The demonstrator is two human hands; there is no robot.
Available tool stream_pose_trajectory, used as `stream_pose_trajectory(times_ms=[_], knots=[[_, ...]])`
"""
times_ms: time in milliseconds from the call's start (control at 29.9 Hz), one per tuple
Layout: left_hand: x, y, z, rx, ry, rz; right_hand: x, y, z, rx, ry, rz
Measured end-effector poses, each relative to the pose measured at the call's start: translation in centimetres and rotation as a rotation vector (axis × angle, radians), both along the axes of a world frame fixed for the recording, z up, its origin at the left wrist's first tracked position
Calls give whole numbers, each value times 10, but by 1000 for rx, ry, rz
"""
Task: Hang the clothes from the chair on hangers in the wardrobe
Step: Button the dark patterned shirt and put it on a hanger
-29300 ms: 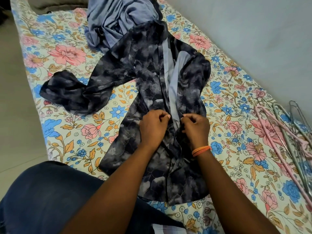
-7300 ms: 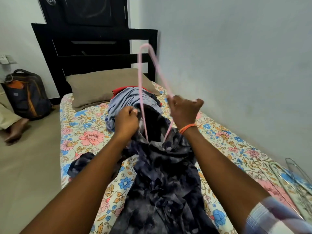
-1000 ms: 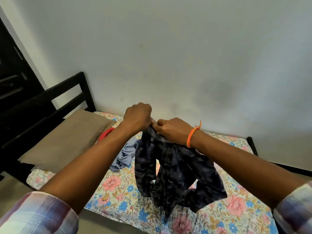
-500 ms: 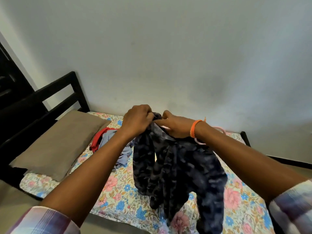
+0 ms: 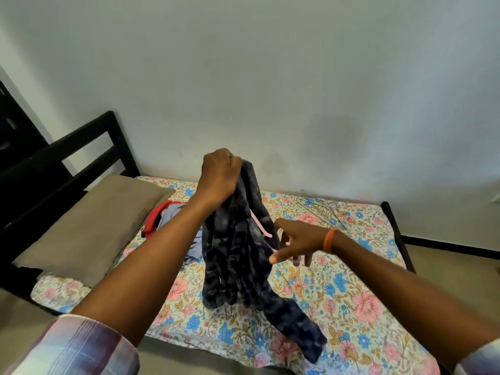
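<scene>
My left hand [image 5: 218, 177] grips the top of a dark grey patterned shirt [image 5: 240, 255] and holds it up above the bed; the shirt hangs down in folds to the sheet. A piece of the pink hanger [image 5: 260, 226] shows through the cloth on the right side. My right hand [image 5: 296, 242], with an orange band on the wrist, is beside the shirt with its fingers spread, at the pink hanger's lower end. Whether it touches the hanger I cannot tell. A blue garment [image 5: 173, 216] and a red one [image 5: 154, 217] lie on the bed behind my left arm.
The bed [image 5: 338, 288] has a floral sheet, a brown pillow [image 5: 92, 226] at the left and a black headboard [image 5: 67, 155]. Several wire hangers [image 5: 322, 208] lie near the wall. A plain wall stands behind; bare floor is at the right and in front.
My left hand has lifted the shirt higher by its top. My right hand has let go of the collar and dropped to the shirt's right side with fingers spread.
</scene>
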State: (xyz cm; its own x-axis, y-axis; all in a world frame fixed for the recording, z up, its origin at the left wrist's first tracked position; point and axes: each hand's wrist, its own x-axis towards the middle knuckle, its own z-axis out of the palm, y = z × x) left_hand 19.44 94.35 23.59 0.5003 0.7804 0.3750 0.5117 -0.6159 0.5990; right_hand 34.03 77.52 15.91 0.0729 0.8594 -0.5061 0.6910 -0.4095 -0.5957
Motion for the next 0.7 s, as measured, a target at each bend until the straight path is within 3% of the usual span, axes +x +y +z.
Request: stream_pose_trajectory(times_ms=[134, 301, 468, 602, 702], knots=[[-4, 5, -8, -50, -1, 43, -4, 7, -3, 291, -456, -120], [-10, 9, -9, -78, 83, -6, -4, 16, 32, 662, -415, -387], [2, -30, -2, -8, 126, -254, -33, 47, 46, 650, -639, -119], [-6, -22, -1, -31, 109, -149, -15, 55, 62, 911, -376, -215], [-21, -15, -12, -74, 138, -158, 8, 56, 90, 1083, -312, -351]])
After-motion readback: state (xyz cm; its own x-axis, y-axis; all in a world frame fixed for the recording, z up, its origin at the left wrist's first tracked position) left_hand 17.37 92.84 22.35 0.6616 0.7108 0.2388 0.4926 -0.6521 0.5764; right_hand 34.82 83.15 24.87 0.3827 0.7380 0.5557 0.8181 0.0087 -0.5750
